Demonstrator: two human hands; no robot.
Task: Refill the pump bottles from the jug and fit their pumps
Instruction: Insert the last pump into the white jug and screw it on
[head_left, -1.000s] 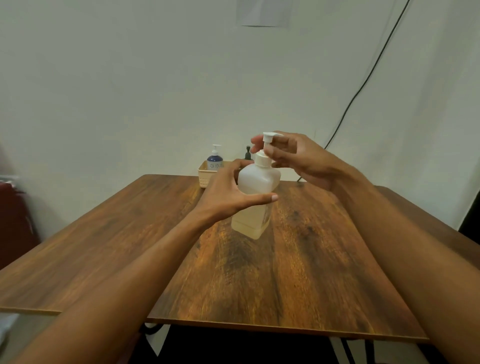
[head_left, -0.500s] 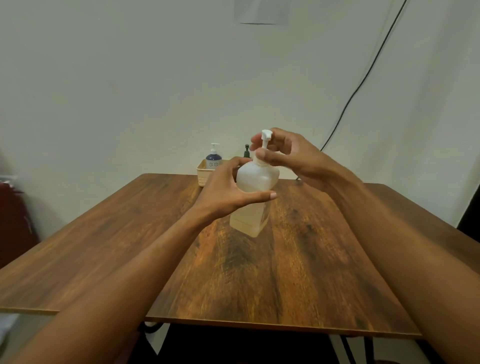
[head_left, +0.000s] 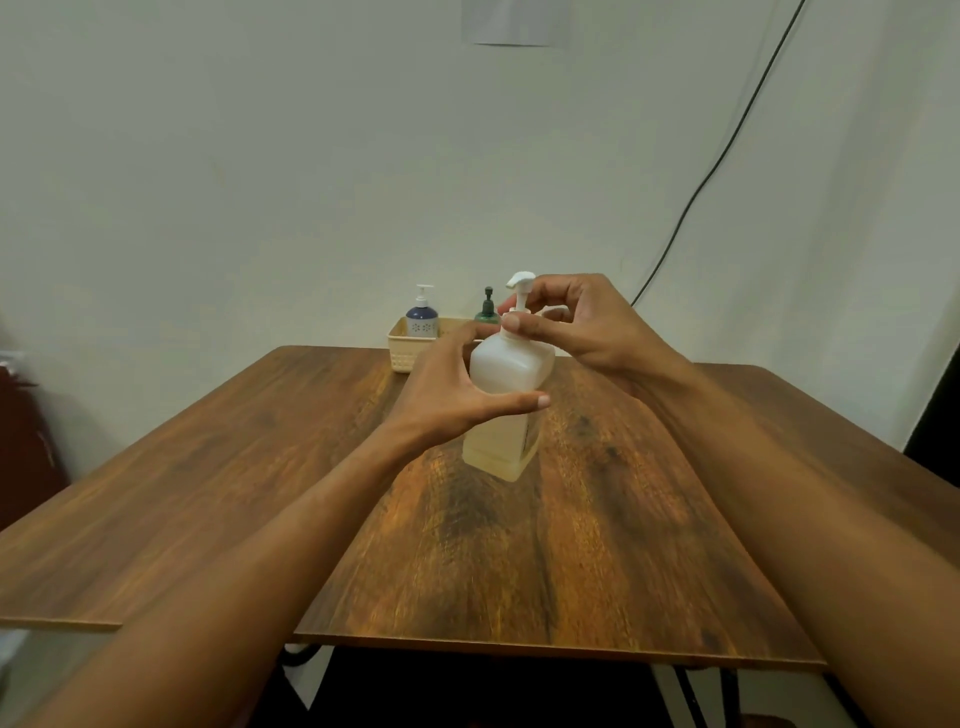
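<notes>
A square translucent white pump bottle (head_left: 506, 374) with a little pale yellow liquid at its bottom stands upright near the middle of the wooden table (head_left: 260, 467). My left hand (head_left: 447, 395) wraps around its body from the left. My right hand (head_left: 576, 325) pinches the collar of the white pump (head_left: 520, 291) that sits in the bottle's neck. At the table's far edge a cream basket (head_left: 402, 345) holds a dark blue pump bottle (head_left: 422, 314) and a dark green pump bottle (head_left: 487, 306). No jug is in view.
A pale wall rises right behind the table's far edge. A black cable (head_left: 727, 145) runs down the wall at the right. A dark red object (head_left: 26, 441) stands off the table's left side.
My right hand has turned around the pump collar, and the pump head now points left instead of right. The left hand and the bottle have stayed in place.
</notes>
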